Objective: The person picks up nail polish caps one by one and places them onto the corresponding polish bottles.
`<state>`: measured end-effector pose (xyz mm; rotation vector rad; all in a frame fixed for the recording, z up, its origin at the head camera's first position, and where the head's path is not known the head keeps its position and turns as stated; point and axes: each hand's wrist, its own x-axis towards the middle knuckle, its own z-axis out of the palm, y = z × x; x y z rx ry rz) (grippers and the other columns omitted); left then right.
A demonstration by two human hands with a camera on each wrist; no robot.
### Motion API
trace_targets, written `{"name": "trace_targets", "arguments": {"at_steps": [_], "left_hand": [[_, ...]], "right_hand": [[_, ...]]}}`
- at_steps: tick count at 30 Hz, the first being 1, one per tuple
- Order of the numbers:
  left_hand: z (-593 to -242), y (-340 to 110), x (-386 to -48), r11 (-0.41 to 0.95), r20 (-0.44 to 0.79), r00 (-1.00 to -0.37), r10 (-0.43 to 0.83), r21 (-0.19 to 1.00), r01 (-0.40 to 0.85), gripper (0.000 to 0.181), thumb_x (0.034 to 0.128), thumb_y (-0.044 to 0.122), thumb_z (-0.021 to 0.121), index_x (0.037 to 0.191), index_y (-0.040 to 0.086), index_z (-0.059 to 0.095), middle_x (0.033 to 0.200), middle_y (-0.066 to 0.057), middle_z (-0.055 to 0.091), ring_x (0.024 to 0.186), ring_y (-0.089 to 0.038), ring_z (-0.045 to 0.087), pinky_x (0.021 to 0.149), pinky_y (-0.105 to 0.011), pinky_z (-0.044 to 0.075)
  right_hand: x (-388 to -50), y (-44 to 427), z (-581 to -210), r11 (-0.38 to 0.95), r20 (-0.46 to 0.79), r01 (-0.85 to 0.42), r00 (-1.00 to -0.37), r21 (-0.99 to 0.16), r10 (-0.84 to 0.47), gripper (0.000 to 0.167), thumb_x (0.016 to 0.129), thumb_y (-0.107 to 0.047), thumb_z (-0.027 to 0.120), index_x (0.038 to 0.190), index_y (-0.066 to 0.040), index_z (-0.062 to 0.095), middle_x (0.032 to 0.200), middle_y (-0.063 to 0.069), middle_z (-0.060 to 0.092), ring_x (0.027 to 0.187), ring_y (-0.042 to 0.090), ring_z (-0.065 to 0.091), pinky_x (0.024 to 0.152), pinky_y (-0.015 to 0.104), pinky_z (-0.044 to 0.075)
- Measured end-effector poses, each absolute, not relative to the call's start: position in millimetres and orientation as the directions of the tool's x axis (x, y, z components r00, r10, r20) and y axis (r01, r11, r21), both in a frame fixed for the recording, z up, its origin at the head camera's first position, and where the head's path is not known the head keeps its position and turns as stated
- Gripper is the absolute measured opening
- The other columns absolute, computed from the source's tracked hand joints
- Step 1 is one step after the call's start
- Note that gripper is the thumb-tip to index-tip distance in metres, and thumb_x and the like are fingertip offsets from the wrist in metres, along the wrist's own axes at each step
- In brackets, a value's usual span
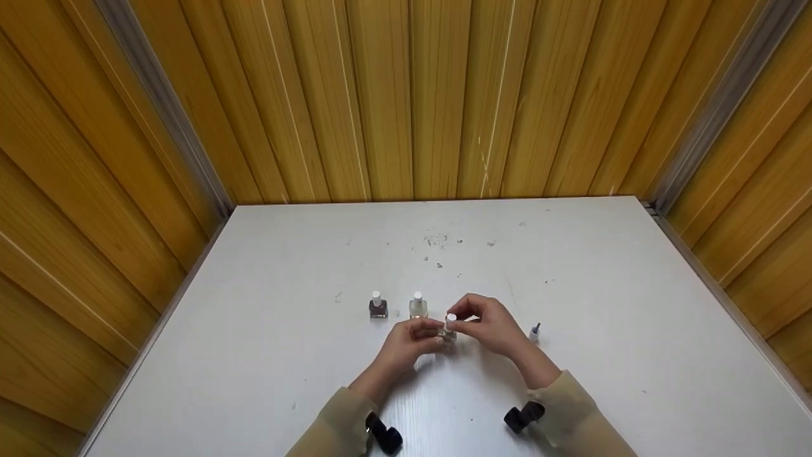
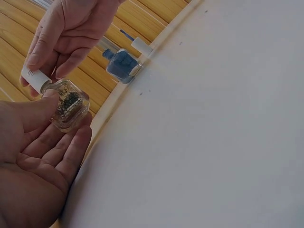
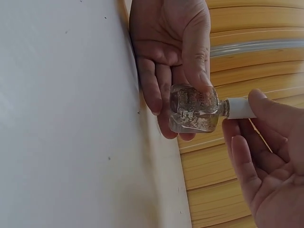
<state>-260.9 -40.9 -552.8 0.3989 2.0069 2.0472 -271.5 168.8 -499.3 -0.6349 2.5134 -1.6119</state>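
My left hand (image 1: 404, 347) holds a clear glass nail polish bottle (image 3: 194, 110) with glittery flecks inside, thumb on one side and fingers on the other. The bottle's white cap (image 3: 240, 108) is pinched between the thumb and fingers of my right hand (image 1: 493, 326). The cap sits at the bottle's neck; whether it is loose cannot be told. In the left wrist view, an uncapped blue nail polish bottle (image 2: 122, 65) stands past the hands, beside its white cap with a blue-coated brush (image 2: 141, 46). The right hand hides that blue bottle in the head view.
A dark nail polish bottle (image 1: 378, 308) and a pale one (image 1: 418, 307), both with white caps, stand left of and behind the hands. Small marks and specks dot the white table (image 1: 254, 330). Wood-patterned walls (image 1: 406, 101) border its back and sides.
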Motion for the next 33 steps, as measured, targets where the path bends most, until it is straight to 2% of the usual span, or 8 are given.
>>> {"name": "trace_targets", "arguments": {"at_steps": [4, 9, 15, 18, 23, 26, 29, 33], "left_hand": [[-552.8, -40.8, -261.1, -0.036, 0.024, -0.931, 0.364, 0.999, 0.011, 0.031, 0.0918, -0.007, 0.069, 0.122, -0.013, 0.064, 0.119, -0.028, 0.072, 0.107, -0.027, 0.075, 0.093, -0.033, 0.063], [-552.5, -41.1, -260.5, -0.013, 0.019, -0.933, 0.358, 1.000, 0.015, 0.030, 0.0920, -0.006, 0.069, 0.121, -0.012, 0.065, 0.118, -0.027, 0.073, 0.107, -0.028, 0.075, 0.092, -0.032, 0.062], [-552.8, -41.5, -260.7, -0.001, 0.029, -0.930, 0.366, 1.000, 0.031, 0.030, 0.0926, -0.005, 0.069, 0.122, -0.013, 0.064, 0.118, -0.028, 0.072, 0.108, -0.027, 0.074, 0.092, -0.031, 0.062], [-552.6, -41.4, -260.6, -0.004, 0.028, -0.930, 0.367, 1.000, 0.028, 0.030, 0.0929, -0.005, 0.069, 0.122, -0.013, 0.064, 0.118, -0.028, 0.072, 0.108, -0.026, 0.074, 0.091, -0.031, 0.063], [-552.2, -40.9, -260.5, -0.008, 0.023, -0.927, 0.373, 1.000, 0.021, 0.030, 0.0925, -0.005, 0.070, 0.122, -0.012, 0.065, 0.118, -0.027, 0.073, 0.107, -0.027, 0.075, 0.092, -0.031, 0.063], [-552.5, -40.9, -260.8, -0.004, 0.021, -0.924, 0.381, 1.000, 0.021, 0.030, 0.0927, -0.004, 0.070, 0.122, -0.011, 0.065, 0.120, -0.027, 0.073, 0.110, -0.028, 0.074, 0.092, -0.032, 0.063], [-552.7, -41.0, -260.8, 0.008, 0.017, -0.924, 0.383, 1.000, 0.022, 0.030, 0.0932, -0.003, 0.070, 0.122, -0.010, 0.066, 0.121, -0.025, 0.073, 0.112, -0.027, 0.074, 0.092, -0.031, 0.062], [-552.3, -41.0, -260.7, -0.010, 0.012, -0.926, 0.378, 1.000, 0.009, 0.031, 0.0927, -0.005, 0.069, 0.123, -0.012, 0.065, 0.120, -0.027, 0.072, 0.111, -0.028, 0.074, 0.093, -0.033, 0.062]], "right_hand": [[-272.0, 166.5, -501.4, 0.373, 0.140, -0.282, -0.921, -0.884, -0.364, 0.022, 0.088, -0.016, 0.082, 0.100, -0.004, 0.068, 0.101, 0.011, 0.072, 0.093, 0.014, 0.068, 0.075, 0.021, 0.055], [-273.9, 171.6, -499.3, 0.357, 0.138, -0.311, -0.889, -0.881, -0.436, 0.037, 0.093, -0.018, 0.077, 0.124, 0.000, 0.068, 0.119, 0.016, 0.072, 0.109, 0.030, 0.068, 0.086, 0.024, 0.058], [-274.4, 174.4, -497.8, 0.328, 0.146, -0.344, -0.853, -0.880, -0.501, 0.028, 0.099, -0.008, 0.066, 0.125, 0.000, 0.071, 0.126, 0.019, 0.072, 0.119, 0.042, 0.066, 0.094, 0.026, 0.060], [-274.0, 173.6, -498.5, 0.338, 0.166, -0.357, -0.861, -0.871, -0.480, 0.023, 0.097, -0.007, 0.069, 0.119, 0.000, 0.073, 0.120, 0.019, 0.074, 0.111, 0.037, 0.069, 0.090, 0.025, 0.061], [-272.2, 170.5, -499.8, 0.372, 0.175, -0.339, -0.895, -0.864, -0.410, 0.017, 0.092, -0.014, 0.078, 0.104, -0.003, 0.074, 0.106, 0.015, 0.075, 0.096, 0.014, 0.070, 0.081, 0.021, 0.061], [-271.2, 168.5, -500.4, 0.391, 0.171, -0.328, -0.907, -0.860, -0.384, 0.018, 0.090, -0.017, 0.081, 0.097, -0.004, 0.070, 0.100, 0.013, 0.073, 0.090, 0.008, 0.067, 0.077, 0.022, 0.060], [-271.4, 168.5, -501.1, 0.414, 0.154, -0.319, -0.910, -0.852, -0.384, 0.024, 0.089, -0.019, 0.081, 0.097, -0.003, 0.067, 0.099, 0.012, 0.072, 0.090, 0.010, 0.066, 0.076, 0.022, 0.059], [-273.1, 171.4, -501.3, 0.407, 0.136, -0.332, -0.887, -0.851, -0.441, 0.034, 0.091, -0.019, 0.079, 0.116, 0.000, 0.067, 0.112, 0.015, 0.073, 0.104, 0.027, 0.068, 0.082, 0.026, 0.059]]}}
